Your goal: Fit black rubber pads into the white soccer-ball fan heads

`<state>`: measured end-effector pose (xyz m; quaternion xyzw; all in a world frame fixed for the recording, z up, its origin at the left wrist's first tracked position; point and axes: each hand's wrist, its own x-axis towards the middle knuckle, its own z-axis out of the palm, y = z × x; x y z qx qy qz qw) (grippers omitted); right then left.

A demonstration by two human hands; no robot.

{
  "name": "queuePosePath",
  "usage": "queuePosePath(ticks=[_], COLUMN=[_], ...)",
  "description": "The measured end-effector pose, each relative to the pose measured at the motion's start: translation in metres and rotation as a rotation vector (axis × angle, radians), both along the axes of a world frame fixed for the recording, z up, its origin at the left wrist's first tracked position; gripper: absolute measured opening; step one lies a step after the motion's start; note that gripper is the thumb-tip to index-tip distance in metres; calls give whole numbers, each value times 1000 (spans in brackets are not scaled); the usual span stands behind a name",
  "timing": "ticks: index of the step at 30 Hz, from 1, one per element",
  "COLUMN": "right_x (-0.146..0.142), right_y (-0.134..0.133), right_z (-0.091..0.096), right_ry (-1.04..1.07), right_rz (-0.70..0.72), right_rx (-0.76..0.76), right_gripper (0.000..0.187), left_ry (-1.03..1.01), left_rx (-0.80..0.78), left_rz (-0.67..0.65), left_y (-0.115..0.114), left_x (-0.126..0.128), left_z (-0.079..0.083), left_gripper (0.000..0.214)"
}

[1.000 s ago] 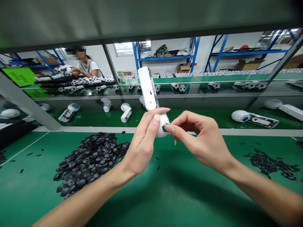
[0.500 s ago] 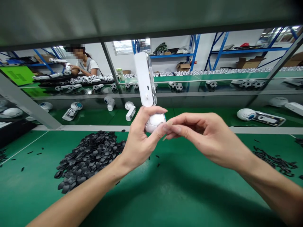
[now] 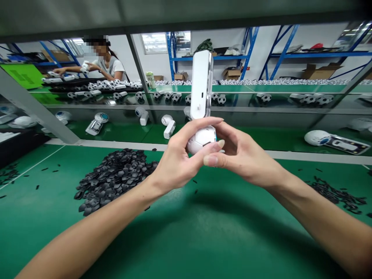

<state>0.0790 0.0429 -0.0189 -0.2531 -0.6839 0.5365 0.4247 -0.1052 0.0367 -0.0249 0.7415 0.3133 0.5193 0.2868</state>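
A white device with a long flat handle (image 3: 200, 85) and a panelled ball end (image 3: 203, 137) is held upright in front of me, ball end down. My left hand (image 3: 186, 149) is closed around the ball, index finger over its top and thumb along its lower face. A dark edge shows on the ball just above that thumb. From the right, my right hand (image 3: 241, 153) grips the ball's lower side, its thumb tip beside the left thumb. Its other fingers are partly hidden behind the ball. Below and left lies a heap of black panel pieces (image 3: 116, 174).
Small black strips (image 3: 334, 195) lie scattered at the right of the green table (image 3: 203, 240). Beyond the table edge, similar white devices (image 3: 337, 141) rest on a green belt. Across the line, a person (image 3: 110, 66) handles a white device near football-patterned ones.
The device and both hands sit further right and slightly higher in view. My right hand has moved from a fingertip pinch beside the ball to gripping it, and a dark edge now shows there.
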Motion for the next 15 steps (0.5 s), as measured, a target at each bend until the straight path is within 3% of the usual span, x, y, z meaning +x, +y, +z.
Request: queuePosePath(ticks=[4,6,9,11,15], right_x=[-3,-10,-29,-45,-66], right_y=[9,15,24,28,32], right_z=[-5,-15,-37,-51,-64], right_ry=[4,-129,-589,-794,-909], right_rz=[-150,-258,-184,-135,-188], right_rx=[14,90,292,373,426], right_gripper=[68,48,14,11,13], left_ry=[-22,-130,-377,-508,-641], left_rx=[14,-50,-145,-188,-215], left_rz=[-9,-40,-82,-58,51], left_y=[10,16,21,23,27], left_x=[-10,-17,-27,-31,-37], left_z=[12,22,37,44,50], left_gripper=[34,44,60,60,60])
